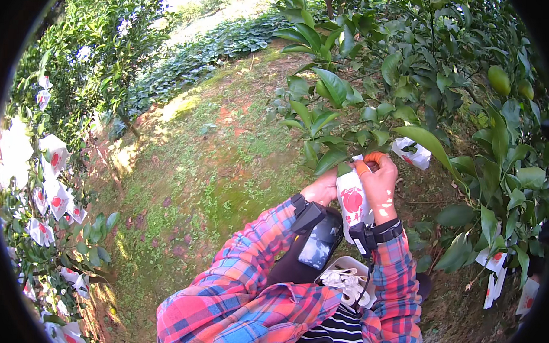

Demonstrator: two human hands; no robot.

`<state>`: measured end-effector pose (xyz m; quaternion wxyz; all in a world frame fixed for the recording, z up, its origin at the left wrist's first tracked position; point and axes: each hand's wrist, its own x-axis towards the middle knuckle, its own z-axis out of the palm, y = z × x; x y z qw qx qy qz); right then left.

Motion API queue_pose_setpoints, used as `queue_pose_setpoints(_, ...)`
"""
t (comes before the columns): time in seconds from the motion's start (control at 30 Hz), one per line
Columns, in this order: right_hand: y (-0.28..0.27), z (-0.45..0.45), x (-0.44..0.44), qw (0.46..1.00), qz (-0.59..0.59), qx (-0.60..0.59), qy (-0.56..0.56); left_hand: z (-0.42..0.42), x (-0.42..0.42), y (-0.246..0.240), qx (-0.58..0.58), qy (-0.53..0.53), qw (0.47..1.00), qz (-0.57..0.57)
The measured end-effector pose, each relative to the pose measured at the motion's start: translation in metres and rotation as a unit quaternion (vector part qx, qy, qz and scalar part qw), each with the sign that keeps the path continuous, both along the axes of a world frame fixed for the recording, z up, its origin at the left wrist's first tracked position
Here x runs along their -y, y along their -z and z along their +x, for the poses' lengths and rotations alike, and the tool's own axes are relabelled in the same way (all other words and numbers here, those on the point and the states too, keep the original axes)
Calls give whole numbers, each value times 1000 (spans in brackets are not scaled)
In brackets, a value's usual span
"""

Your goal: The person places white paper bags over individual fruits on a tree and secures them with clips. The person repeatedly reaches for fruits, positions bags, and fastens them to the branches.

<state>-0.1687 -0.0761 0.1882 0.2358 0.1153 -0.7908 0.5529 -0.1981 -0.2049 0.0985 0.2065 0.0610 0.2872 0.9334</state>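
A white paper fruit bag (351, 200), printed with a red fruit and red writing, hangs upright below a leafy citrus branch (331, 161). My right hand (382, 184) pinches the bag's top edge; its thumb and index finger wear orange coverings. From the other side, my left hand (323, 187) holds the bag near its mouth, with most of its fingers hidden behind the paper. Whatever is inside the bag cannot be seen. Below my hands, at my waist, a pale open container (369, 302) carries a bunch of folded white bags (343, 280).
Another white bag (413, 153) hangs just right of my hands. Green fruit (499, 80) shows at upper right. Several printed bags (56, 200) hang on the tree at left. A dark device with a glossy screen (319, 243) sits below my left wrist. Mossy ground (197, 182) slopes between the trees.
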Motion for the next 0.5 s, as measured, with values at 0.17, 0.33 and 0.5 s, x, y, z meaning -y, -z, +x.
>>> queue_pose_setpoints(0.17, -1, 1, -3, 999, 32, -31, 19, -1, 1, -2, -56, 51, 997, -4)
queue_pose_setpoints(0.33, -2, 2, -9, 992, 98, -58, 58, -9, 5, 3, -148, 79, 983, -69)
queue_pose_setpoints(0.5, -8, 6, -14, 991, 130, -8, 32, 0, 9, 4, -185, 75, 968, -153)
